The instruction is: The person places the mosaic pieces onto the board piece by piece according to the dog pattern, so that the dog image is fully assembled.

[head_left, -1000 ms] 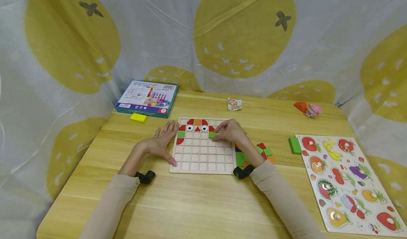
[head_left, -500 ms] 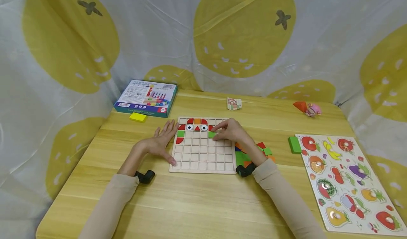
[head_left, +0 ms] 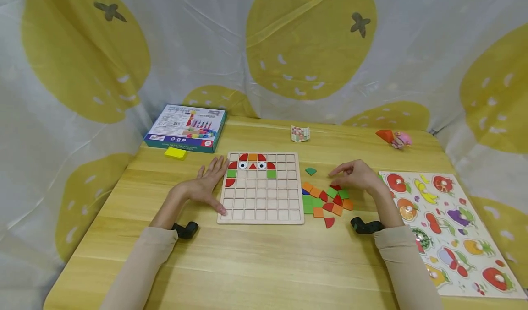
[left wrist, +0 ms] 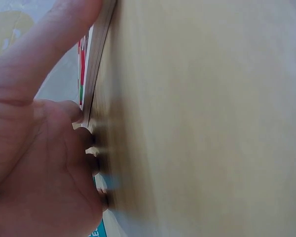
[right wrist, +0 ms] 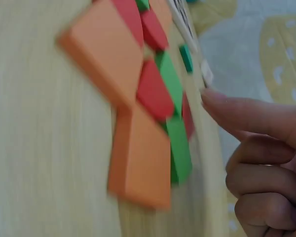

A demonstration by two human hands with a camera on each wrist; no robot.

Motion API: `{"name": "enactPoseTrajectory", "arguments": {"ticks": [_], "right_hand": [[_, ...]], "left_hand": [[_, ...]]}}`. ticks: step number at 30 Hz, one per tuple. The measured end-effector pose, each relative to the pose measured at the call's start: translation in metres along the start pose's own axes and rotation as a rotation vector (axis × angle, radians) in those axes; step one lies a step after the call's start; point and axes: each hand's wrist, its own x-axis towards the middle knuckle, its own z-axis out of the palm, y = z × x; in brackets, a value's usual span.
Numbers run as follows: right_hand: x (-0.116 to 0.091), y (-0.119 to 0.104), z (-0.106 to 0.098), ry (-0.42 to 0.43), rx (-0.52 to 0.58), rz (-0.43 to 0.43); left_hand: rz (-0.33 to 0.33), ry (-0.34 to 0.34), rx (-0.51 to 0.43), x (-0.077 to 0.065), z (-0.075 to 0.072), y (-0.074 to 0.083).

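A wooden grid board (head_left: 264, 200) lies flat on the table, with red, green and orange tiles and two eye tiles in its upper left cells. My left hand (head_left: 204, 188) rests at the board's left side, fingers spread and thumb on the lower left corner; the left wrist view shows the thumb against the board's edge. To the right of the board lies a loose pile of tiles, among them a green square (head_left: 308, 204), an orange square (right wrist: 143, 163) and a red quarter-circle (head_left: 329, 222). My right hand (head_left: 356, 175) hovers above the pile's far right, fingers loosely bent, holding nothing visible.
A boxed toy set (head_left: 185, 127) stands at the back left, a yellow block (head_left: 175, 153) before it. Farther back are a small pattern card (head_left: 300, 133) and a pink figure (head_left: 401, 140) with an orange piece. A fruit puzzle board (head_left: 453, 236) lies at right, partly behind my right arm.
My right hand has left the green tile in the board's cell and moved right, over the loose tiles, uncovering them. The left hand keeps its place on the board; the view has shifted slightly.
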Motion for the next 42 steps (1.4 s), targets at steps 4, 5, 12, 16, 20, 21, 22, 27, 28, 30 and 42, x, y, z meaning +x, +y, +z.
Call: {"name": "enactPoseTrajectory", "arguments": {"ticks": [4,5,12,16,20,21,22,27,28,30,42], "right_hand": [[0.001,0.012,-0.006,-0.076,0.004,0.021],[0.002,0.013,-0.005,-0.091,0.008,0.023],[0.018,0.006,0.003,-0.015,0.025,0.030],[0.025,0.003,0.005,0.042,0.075,0.018],[0.026,0.007,0.001,0.068,0.086,0.056],[0.026,0.008,-0.001,0.079,0.086,0.068],[0.026,0.009,-0.003,0.092,0.083,0.077],[0.026,0.011,-0.012,0.094,0.102,0.117],[0.026,0.012,-0.013,0.079,0.107,0.125],[0.025,0.012,-0.015,0.044,0.114,0.140],[0.033,0.006,-0.007,0.023,0.071,0.089]], "left_hand": [[0.001,0.001,-0.004,-0.002,0.000,-0.002],[0.005,0.002,-0.006,-0.003,0.001,-0.002],[0.012,0.006,0.000,-0.001,0.001,-0.002],[0.015,0.008,-0.004,0.000,0.000,-0.001],[0.017,0.004,-0.010,0.000,0.000,0.000],[0.015,0.002,-0.009,0.000,0.000,0.000],[0.013,0.000,-0.007,0.000,0.000,0.000],[0.007,0.000,-0.004,-0.001,0.000,0.000],[0.008,0.002,-0.005,-0.001,0.000,0.000],[0.010,0.001,-0.008,0.000,0.000,-0.001],[0.008,0.002,-0.011,-0.001,0.000,-0.001]]}}
